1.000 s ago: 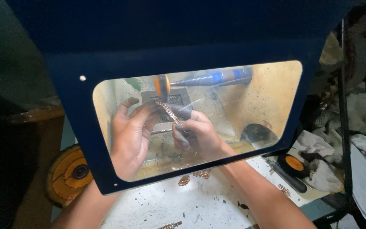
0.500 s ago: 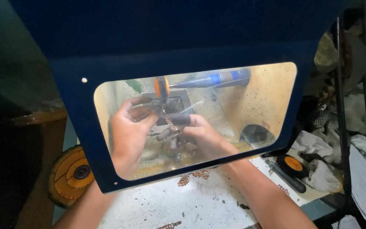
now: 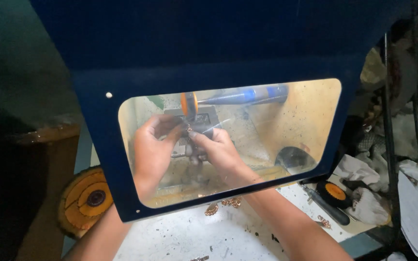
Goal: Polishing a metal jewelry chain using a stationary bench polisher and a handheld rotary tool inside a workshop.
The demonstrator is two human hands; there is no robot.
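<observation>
Hanging seemingly vertical, chain (image 3: 190, 140) between hands

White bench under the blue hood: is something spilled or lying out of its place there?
Yes. Small coppery pieces lie loose on the white bench, just outside the blue hood, with dark crumbs around them. A few more lie beside the black tool.

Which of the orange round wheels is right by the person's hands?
The small orange wheel behind the clear window, just above both hands. The large orange disc and the black-rimmed one lie outside the blue hood.
</observation>
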